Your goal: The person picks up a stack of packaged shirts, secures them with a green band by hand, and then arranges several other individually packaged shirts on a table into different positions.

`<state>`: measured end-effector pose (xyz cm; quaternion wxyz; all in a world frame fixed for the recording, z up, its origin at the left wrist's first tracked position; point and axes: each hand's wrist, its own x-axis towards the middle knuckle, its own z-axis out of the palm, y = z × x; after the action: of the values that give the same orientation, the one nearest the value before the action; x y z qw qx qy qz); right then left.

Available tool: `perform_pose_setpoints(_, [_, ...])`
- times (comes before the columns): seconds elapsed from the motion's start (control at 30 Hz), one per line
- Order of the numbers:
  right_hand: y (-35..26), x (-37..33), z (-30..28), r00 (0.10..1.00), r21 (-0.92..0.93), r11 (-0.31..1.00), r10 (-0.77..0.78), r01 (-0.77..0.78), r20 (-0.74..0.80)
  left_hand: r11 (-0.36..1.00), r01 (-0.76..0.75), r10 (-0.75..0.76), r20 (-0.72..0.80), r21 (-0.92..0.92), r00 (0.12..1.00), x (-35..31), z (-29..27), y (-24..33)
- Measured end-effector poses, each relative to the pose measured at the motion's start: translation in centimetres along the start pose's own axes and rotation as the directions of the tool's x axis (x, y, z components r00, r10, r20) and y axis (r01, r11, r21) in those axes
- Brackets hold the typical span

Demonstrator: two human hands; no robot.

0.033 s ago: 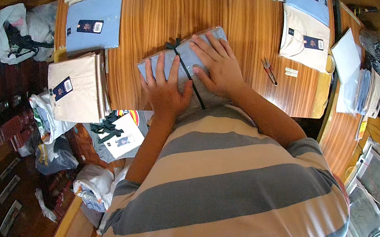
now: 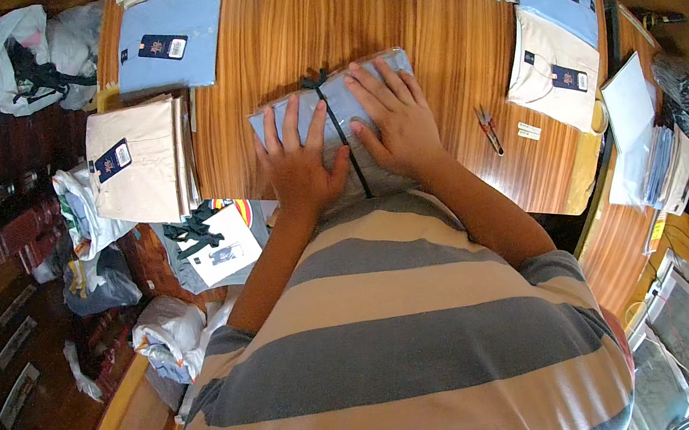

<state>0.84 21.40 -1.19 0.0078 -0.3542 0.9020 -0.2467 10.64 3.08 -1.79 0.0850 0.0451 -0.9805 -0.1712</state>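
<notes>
A bundle of folded light-blue garments (image 2: pixel 360 135) in clear plastic lies at the near edge of the table, against my striped shirt. A dark strip of cloth (image 2: pixel 338 125) runs round its middle and is knotted at the far edge. On the left part of the bundle my left hand (image 2: pixel 299 163) lies flat, fingers spread and pointing away from me. My right hand (image 2: pixel 400 119) rests flat on the right part, fingers stretched out and thumb apart. Neither hand grasps anything. The bundle's near part is partly hidden by my hands and shirt.
Red-handled thread snips (image 2: pixel 489 132) lie on the wooden table (image 2: pixel 302 17) at right, beside small paper labels (image 2: pixel 528 131). Stacks of folded cream garments (image 2: pixel 139 172) and blue garments (image 2: pixel 173 34) line the table's sides and far edge. Plastic bags (image 2: pixel 169 335) sit at lower left.
</notes>
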Motion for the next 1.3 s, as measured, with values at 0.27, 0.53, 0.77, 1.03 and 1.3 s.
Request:
perform_pose_setpoints(0.27, [0.2,0.3,0.3,0.999,-0.009,1.0,0.013,-0.013,0.043,0.998,-0.033,0.03,-0.081,-0.044,0.996,-0.3,1.6,-1.0])
perform_pose_setpoints(0.53, [0.6,0.3,0.7,0.998,0.025,1.0,0.015,-0.017,0.058,0.999,-0.009,0.007,-0.063,-0.037,0.998,-0.5,1.8,-1.1])
perform_pose_setpoints(0.77, [0.8,0.4,0.9,0.997,0.038,0.999,0.021,-0.024,0.076,0.998,0.005,-0.009,-0.065,-0.057,0.998,-0.6,2.3,-1.2])
perform_pose_setpoints(1.03, [0.7,0.2,1.0,0.997,0.073,0.997,0.031,-0.036,0.067,0.996,0.001,-0.005,-0.049,-0.087,0.999,-0.6,2.3,-1.4])
perform_pose_setpoints(1.3, [1.1,0.4,0.9,1.0,0.103,0.995,-0.013,0.013,-0.007,0.99,0.021,-0.024,-0.018,-0.136,1.0,0.2,1.5,-0.9])
